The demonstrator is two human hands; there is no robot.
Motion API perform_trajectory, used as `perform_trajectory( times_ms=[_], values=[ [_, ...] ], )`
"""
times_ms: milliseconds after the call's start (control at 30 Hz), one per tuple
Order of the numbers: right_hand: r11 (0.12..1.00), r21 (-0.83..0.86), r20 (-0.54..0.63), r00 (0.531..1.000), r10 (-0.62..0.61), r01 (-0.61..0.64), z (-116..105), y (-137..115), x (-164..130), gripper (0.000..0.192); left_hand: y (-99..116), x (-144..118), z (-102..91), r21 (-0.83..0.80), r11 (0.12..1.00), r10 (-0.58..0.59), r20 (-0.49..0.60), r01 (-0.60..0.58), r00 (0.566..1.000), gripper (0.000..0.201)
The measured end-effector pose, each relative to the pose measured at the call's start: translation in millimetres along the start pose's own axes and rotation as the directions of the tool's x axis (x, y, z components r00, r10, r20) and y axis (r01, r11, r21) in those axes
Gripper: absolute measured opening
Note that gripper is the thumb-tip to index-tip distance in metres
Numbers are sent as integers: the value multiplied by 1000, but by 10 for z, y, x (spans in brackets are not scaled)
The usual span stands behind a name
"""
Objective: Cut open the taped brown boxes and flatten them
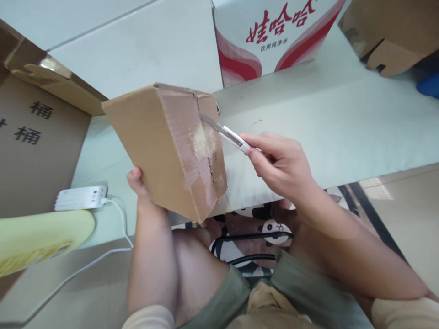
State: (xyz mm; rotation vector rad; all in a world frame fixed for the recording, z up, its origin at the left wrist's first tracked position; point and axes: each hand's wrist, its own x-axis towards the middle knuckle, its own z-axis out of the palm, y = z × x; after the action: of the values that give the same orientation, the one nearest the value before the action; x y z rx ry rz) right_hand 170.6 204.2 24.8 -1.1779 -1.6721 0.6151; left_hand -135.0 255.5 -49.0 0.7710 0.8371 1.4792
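Observation:
My left hand (137, 182) grips a brown cardboard box (161, 146) from below and behind, tilting it over the edge of the pale table (325, 123). Most of that hand is hidden by the box. The box's taped end faces right, with worn tape and a dark seam down it. My right hand (279, 167) holds a white utility knife (228, 133). Its metal blade tip touches the upper part of the taped seam.
A white carton with red Chinese print (274, 36) stands at the back. Large brown cartons lie at left (37, 137) and far right (387, 36). A white power strip (81, 197) with a cable rests by a yellow object (41, 237). My knees are below.

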Motion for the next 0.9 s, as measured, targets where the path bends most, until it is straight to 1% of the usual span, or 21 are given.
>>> perform_trajectory(
  times_ms=[67, 200, 333, 533, 633, 733, 900],
  values=[
    [1000, -1, 8, 1000, 18, -18, 10, 8, -4, 31, 7, -2, 22, -19, 1000, 4, 11, -4, 1000, 57],
    [999, 14, 19, 998, 53, -53, 53, 33, -15, 32, 14, -5, 65, -8, 1000, 14, -3, -14, 1000, 52],
    [996, 42, 48, 996, 77, -79, 118, 51, -34, 34, 6, 4, 58, -22, 999, 26, -4, -26, 1000, 44],
    [974, 111, 98, 977, 188, -199, 192, 21, -75, 41, -20, 17, -16, -19, 1000, 12, 8, -12, 1000, 51],
    [960, 158, 122, 969, 214, -232, 212, 7, -89, 41, -19, 6, -13, -23, 1000, 0, 23, 1, 1000, 51],
    [958, 171, 136, 969, 208, -230, 227, 6, -96, 42, -12, -4, 3, -43, 999, -9, 36, 10, 999, 49],
    [980, 105, 144, 978, 154, -170, 240, -1, -101, 43, -6, -12, 23, -13, 1000, -9, 29, 10, 1000, 51]
  ],
)
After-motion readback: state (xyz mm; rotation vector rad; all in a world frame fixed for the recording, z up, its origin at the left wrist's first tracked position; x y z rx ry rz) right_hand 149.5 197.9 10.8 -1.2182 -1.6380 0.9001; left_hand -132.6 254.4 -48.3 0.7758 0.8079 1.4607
